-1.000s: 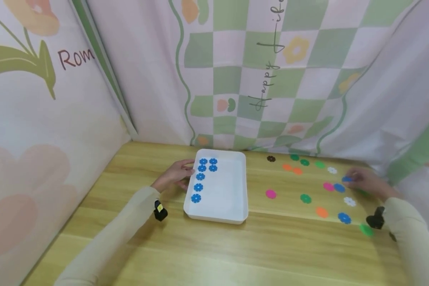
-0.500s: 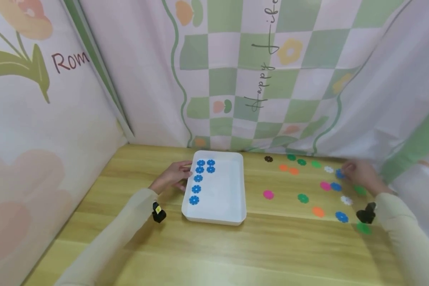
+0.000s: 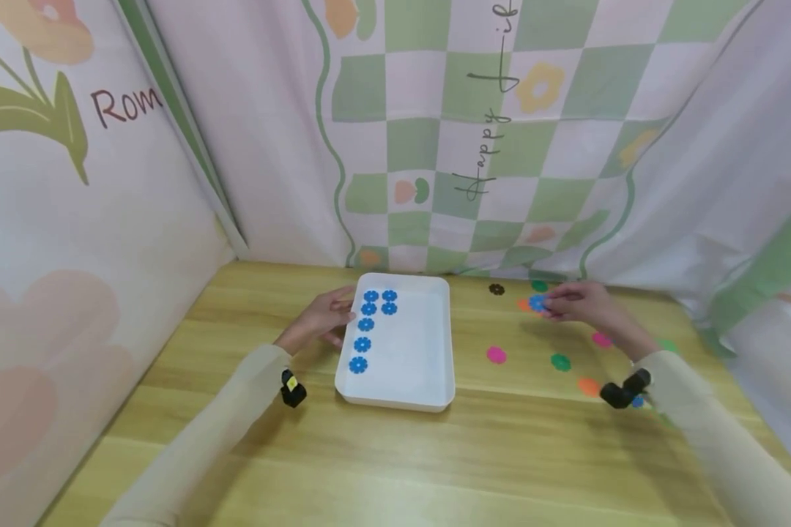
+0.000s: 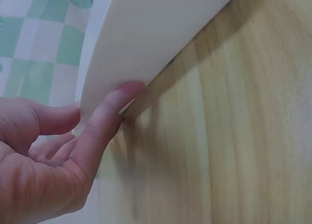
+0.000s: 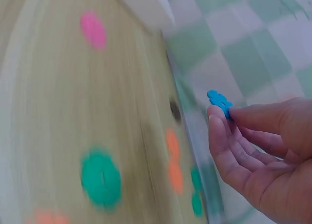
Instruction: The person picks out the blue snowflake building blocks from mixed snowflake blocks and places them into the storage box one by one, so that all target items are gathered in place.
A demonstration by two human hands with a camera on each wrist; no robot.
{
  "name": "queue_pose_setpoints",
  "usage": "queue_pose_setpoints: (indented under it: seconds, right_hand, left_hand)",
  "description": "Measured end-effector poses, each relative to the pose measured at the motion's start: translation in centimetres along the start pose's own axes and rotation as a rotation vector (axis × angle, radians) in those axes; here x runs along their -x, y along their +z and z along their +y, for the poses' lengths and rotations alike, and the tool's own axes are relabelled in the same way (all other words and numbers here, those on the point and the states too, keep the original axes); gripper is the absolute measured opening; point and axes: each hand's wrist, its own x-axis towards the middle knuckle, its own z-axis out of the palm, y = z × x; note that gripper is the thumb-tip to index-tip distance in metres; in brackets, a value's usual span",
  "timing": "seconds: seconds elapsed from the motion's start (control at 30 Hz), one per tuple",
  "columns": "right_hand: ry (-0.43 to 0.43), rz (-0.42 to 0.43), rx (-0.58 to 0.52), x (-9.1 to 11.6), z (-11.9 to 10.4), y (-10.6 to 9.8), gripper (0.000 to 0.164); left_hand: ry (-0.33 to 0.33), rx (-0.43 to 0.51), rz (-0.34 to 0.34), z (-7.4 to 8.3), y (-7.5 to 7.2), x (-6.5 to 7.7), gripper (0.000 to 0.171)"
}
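Observation:
A white tray (image 3: 411,351) lies on the table with several blue flower-shaped plastic discs (image 3: 362,344) near its left side. My left hand (image 3: 323,316) rests against the tray's left side. In the left wrist view, the left hand (image 4: 53,160) touches the rim with one fingertip and lays another digit along the outer wall. My right hand (image 3: 587,307) pinches a blue flower-shaped disc (image 3: 537,303) between thumb and finger, above the orange discs. The right wrist view shows this blue disc (image 5: 220,103) tilted at the fingertips of the right hand (image 5: 263,146).
Right of the tray lie loose discs: a black one (image 3: 496,289), a pink one (image 3: 496,355), a green one (image 3: 561,361), an orange one (image 3: 589,386) and several more, some hidden under the right arm. A patterned curtain (image 3: 415,146) hangs behind the table.
My right hand has picked up a blue disc at the far right and carried it left toward the tray. The left hand has stayed at the tray's side.

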Motion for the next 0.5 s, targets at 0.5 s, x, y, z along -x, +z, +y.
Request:
queue_pose_setpoints:
  seconds: [0.5]
  right_hand:
    - [0.046, -0.121, -0.044, -3.6, -4.7, 9.6, 0.040]
  left_hand:
    - [-0.049, 0.009, 0.037, 0.3, 0.2, -0.1, 0.064]
